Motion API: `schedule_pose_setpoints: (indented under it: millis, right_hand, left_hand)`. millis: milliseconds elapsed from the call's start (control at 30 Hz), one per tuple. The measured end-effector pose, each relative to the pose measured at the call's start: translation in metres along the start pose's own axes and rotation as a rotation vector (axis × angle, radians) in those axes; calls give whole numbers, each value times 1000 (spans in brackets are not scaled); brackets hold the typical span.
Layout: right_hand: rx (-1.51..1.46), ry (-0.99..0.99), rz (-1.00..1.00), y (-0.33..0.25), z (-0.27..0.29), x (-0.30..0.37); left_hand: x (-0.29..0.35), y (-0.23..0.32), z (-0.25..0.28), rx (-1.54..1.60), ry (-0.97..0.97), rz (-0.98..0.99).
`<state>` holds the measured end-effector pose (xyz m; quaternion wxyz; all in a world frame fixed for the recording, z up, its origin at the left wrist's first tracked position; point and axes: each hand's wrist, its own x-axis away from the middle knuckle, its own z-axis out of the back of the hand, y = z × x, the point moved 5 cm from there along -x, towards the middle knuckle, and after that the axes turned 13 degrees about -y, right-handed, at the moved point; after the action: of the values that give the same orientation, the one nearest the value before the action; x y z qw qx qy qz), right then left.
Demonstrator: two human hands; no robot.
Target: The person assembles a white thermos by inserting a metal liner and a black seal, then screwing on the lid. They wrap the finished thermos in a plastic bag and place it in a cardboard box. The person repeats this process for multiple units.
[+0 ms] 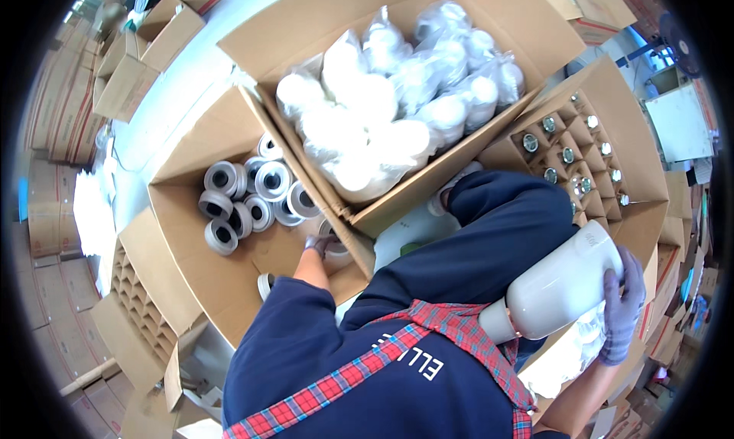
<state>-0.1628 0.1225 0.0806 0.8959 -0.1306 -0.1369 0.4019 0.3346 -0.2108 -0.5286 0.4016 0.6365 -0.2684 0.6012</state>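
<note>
My right hand [624, 305], in a grey glove, holds a pale grey bulb-shaped housing [562, 282] by its wide end. The housing lies tilted over my lap, its narrower neck pointing toward my chest. My left hand [319, 242] reaches down into an open cardboard box [256, 286] on the left, close to its right wall. Beside its fingers are pale ring-shaped parts; whether they grip one cannot be made out. Several more white rings with dark centres [271, 181] are heaped at the far side of that box. A single ring [265, 286] rests nearer, left of my forearm.
Ahead stands a large carton [451, 168] full of white rounded pieces in clear plastic bags [375, 103]. At right, a divided carton [650, 171] holds shiny-topped pieces in its cells. Cardboard dividers [141, 305] lie at left. Stacked cartons [57, 278] line the left side.
</note>
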Motion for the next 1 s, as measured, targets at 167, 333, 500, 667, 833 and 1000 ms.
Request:
schedule_pose_setpoints:
  millis: [167, 333, 500, 667, 833, 1000]
  right_hand:
    - [124, 222, 40, 3, 10, 36]
    - [22, 183, 511, -82, -2, 41]
    - [118, 249, 833, -142, -8, 7]
    - [17, 574, 387, -63, 28, -3]
    - [-508, 468, 85, 0, 60, 0]
    - [-635, 332, 88, 30, 62, -11]
  left_hand:
    - [135, 60, 21, 780, 113, -598]
    - [421, 178, 67, 146, 661, -1121]
    - [528, 300, -138, -44, 127, -1581]
    - [571, 369, -330, 167, -647, -1477]
    - [578, 406, -388, 213, -762, -1657]
    - [583, 406, -409, -80, -805, -1631]
